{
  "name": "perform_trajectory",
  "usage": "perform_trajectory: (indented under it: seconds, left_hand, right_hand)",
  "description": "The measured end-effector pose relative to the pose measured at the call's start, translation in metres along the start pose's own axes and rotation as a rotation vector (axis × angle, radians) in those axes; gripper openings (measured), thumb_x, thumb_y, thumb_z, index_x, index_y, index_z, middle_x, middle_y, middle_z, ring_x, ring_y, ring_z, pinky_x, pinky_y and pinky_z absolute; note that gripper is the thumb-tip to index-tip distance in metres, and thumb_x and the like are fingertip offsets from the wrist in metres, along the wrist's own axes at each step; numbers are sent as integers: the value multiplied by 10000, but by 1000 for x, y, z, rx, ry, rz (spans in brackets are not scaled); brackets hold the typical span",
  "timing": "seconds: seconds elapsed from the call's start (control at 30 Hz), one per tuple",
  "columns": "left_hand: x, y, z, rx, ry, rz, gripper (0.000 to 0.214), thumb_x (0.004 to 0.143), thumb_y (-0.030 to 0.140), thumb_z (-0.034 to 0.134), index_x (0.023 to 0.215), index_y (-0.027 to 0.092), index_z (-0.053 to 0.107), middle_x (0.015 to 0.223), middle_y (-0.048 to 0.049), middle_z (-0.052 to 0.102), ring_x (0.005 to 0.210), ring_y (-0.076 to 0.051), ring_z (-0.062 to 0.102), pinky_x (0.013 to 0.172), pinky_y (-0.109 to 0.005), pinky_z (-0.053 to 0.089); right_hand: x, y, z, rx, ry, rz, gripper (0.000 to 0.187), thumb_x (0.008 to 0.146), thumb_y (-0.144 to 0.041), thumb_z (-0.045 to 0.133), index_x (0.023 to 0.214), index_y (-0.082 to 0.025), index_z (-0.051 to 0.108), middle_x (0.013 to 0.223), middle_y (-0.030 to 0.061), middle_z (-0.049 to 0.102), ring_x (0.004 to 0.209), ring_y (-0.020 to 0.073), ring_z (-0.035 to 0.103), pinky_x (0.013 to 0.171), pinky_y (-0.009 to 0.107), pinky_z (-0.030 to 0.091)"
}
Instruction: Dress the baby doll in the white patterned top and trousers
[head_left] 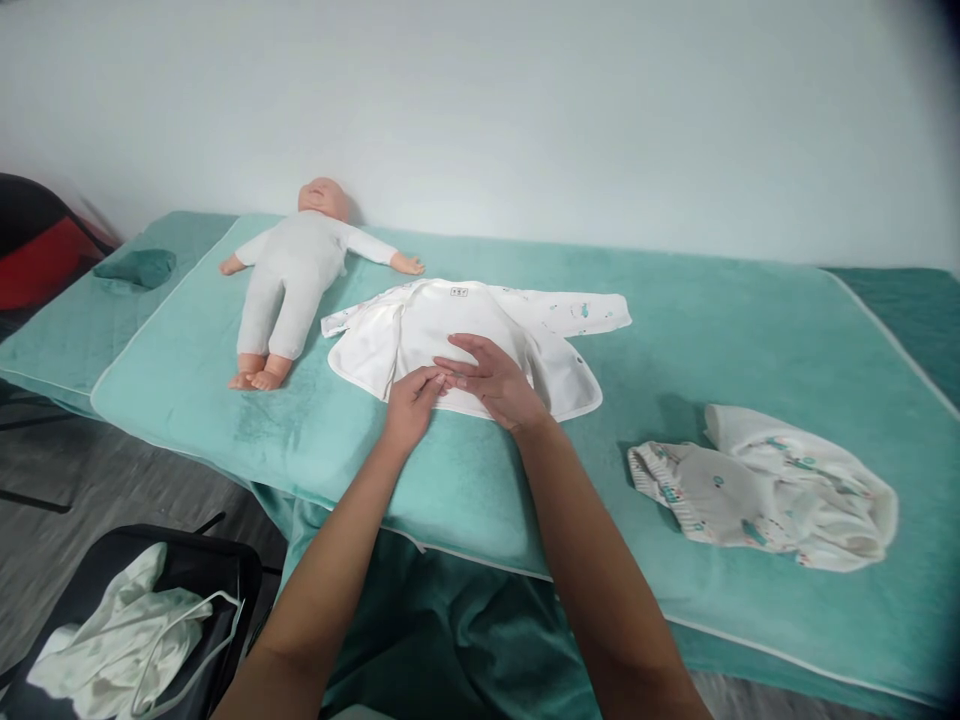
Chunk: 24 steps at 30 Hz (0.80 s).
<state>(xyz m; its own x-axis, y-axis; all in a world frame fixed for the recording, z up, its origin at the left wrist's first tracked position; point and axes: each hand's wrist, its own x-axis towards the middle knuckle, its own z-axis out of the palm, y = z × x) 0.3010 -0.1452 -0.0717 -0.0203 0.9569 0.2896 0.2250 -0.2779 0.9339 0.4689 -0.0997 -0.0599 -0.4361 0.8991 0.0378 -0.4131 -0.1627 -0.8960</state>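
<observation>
White cotton baby jacket [435, 320] lay spread open on teal terry mat [675, 330], beside pale doll [289, 275] | left hand [411, 402], right hand [491, 382] flat-fingered on its hem, gripping nothing, seemingly pressing it smooth | crumpled printed trousers [765, 490] well apart, rightward.

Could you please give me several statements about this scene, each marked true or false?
1. The left hand and right hand both touch the white shirt. True.
2. The doll lies right of the shirt. False: it lies to its left, on its back.
3. The doll wears the patterned trousers. False: they lie crumpled on the green mat, right of the shirt.
4. The shirt is spread open on the mat. True.
5. A white cloth lies in the black bin. True.
</observation>
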Motion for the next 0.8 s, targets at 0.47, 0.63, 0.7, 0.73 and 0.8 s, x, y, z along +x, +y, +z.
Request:
perform_trajectory:
  seconds: [0.47,0.63,0.7,0.73,0.8]
  left_hand:
    - [1,-2,0,-107,-32,-45,306,1003,446,551,1002,186,711,899,-42,773,812,-157,687,826,-307,563]
    - [1,-2,1,-120,-38,-60,351,1001,503,546,995,188,701,885,-38,757,828,-160,685,832,-305,557]
    - [1,-2,1,-110,-39,-64,369,1006,519,534,981,189,697,874,-35,748,829,-158,680,832,-302,553]
    - [1,-1,2,-103,-39,-64,374,1009,522,527,974,189,695,868,-33,743,828,-157,678,830,-299,551]
    - [1,-1,2,-94,-38,-59,371,1013,518,520,969,192,691,860,-28,737,825,-153,675,826,-295,549]
  right_hand:
    - [0,-5,2,1,8,48,598,622,-257,940,1157,-338,685,1505,13,543,1346,353,609,1172,572,472]
    - [-1,-3,1,4,-4,41,578,644,-246,931,1160,-340,688,1492,16,541,1338,348,617,1181,575,466]
    - [-1,-3,1,-4,-5,38,577,648,-253,932,1163,-343,687,1504,17,534,1343,350,614,1182,584,464]
    - [-1,-3,1,-8,-4,38,581,646,-261,935,1163,-345,686,1510,16,532,1348,352,610,1181,588,466]
    - [-1,-3,1,-10,-1,39,587,638,-278,942,1161,-347,684,1512,13,536,1355,355,602,1177,590,473]
